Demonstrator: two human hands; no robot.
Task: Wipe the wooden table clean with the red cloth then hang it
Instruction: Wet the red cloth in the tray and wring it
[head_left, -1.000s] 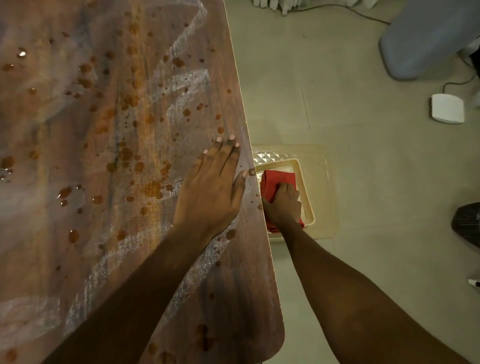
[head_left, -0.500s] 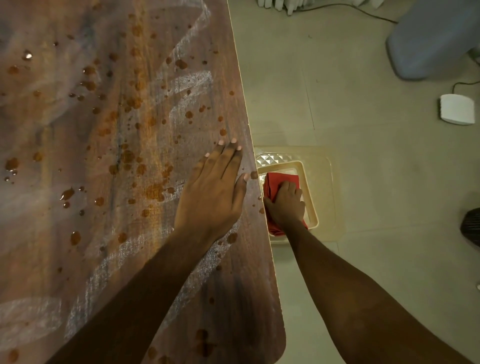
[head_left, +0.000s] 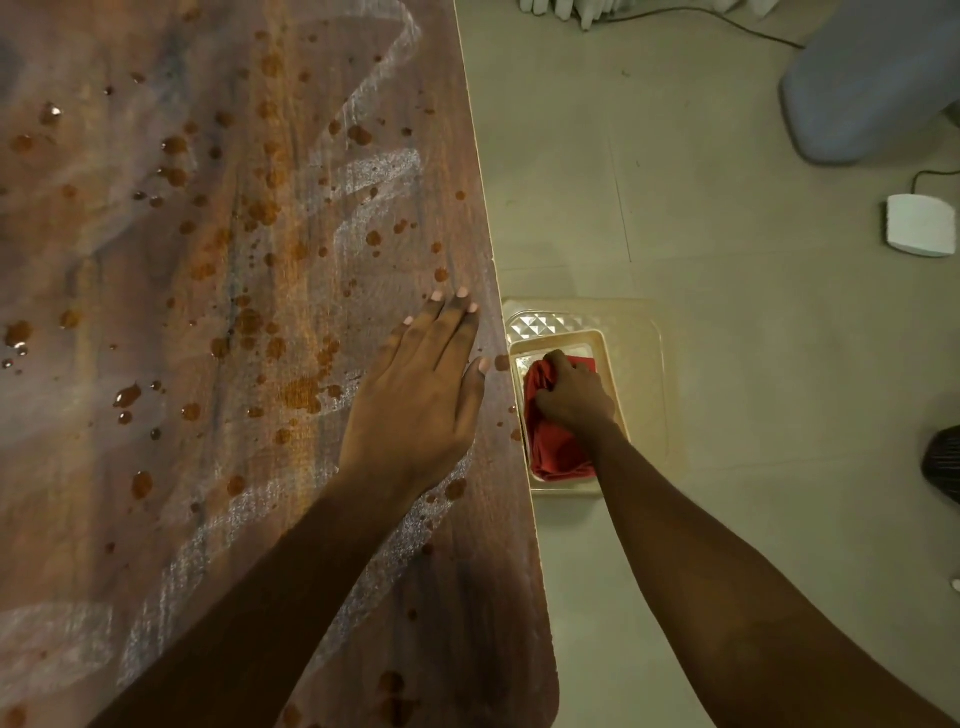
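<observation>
The wooden table (head_left: 156, 260) fills the left of the view, spotted with orange-brown drops and white chalky smears. My left hand (head_left: 415, 395) lies flat on it near the right edge, fingers straight. Below the table's edge, a red cloth (head_left: 550, 447) sits bunched in a cream tray (head_left: 615, 395) on the floor. My right hand (head_left: 571, 395) reaches down into the tray and grips the cloth, fingers curled into its upper part.
The tray rests on a larger pale plastic lid or bin (head_left: 660, 364). On the tiled floor lie a white box with a cable (head_left: 919, 223), a grey rounded object (head_left: 872, 83) at top right and a dark ribbed object (head_left: 943, 462) at the right edge.
My right hand's fingers have curled and bunched the red cloth, which lay flatter under the hand before. The left hand stays flat on the table.
</observation>
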